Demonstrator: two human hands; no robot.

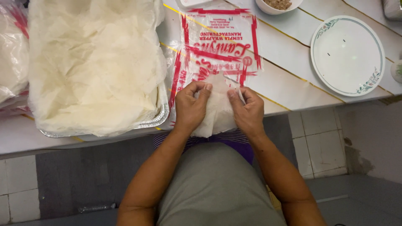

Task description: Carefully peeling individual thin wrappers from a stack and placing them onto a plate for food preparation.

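Both hands, left hand (190, 106) and right hand (247, 111), pinch a thin wrapper sheet (217, 111) at the table (284, 79) edge, apparently peeling layers apart. Next, a gentle pull is probably needed, since the sheet looks easy to tear.

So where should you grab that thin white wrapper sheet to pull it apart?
Probably the top edge of the wrapper sheet, from above. The left hand and right hand pinch there with fingertips, where the thin layers seem to split; lower down it hangs limp.
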